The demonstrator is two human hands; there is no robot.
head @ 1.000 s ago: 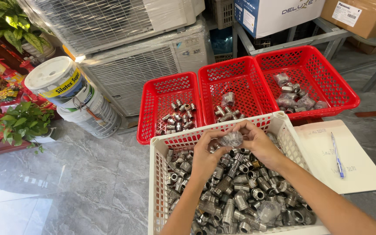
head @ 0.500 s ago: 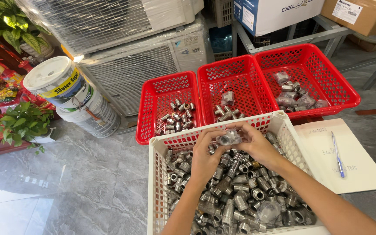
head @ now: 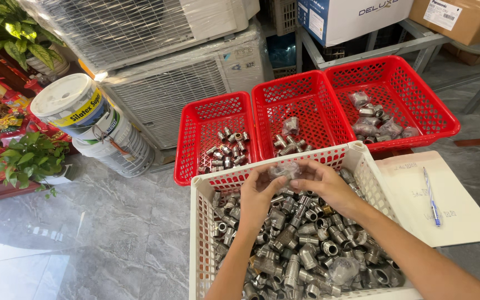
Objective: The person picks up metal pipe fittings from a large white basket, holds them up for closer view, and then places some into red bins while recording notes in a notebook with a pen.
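My two arms come up from the bottom of the frame and meet near the middle. My left hand and my right hand are side by side, fingers curled in, and together they pinch a small clear plastic bag with a metal piece inside it. The bag is up in the air, just over the far edge of the white basket. I cannot make out what shape the piece in the bag is, because the plastic is crinkly and my fingers cover part of it. The white basket is full of shiny metal pipe fittings, and my arms hide some of them. The bottom of this basket is cut off by the lower edge of the frame. Just behind it, in the middle of the frame, three red baskets stand in a row. The left red basket has a little heap of loose fittings, the middle red basket has a few, and the right red basket holds fittings in small bags. To the right of the white basket lies a white sheet of paper with a blue pen on it. At the left of the frame stand white paint buckets and a green plant.
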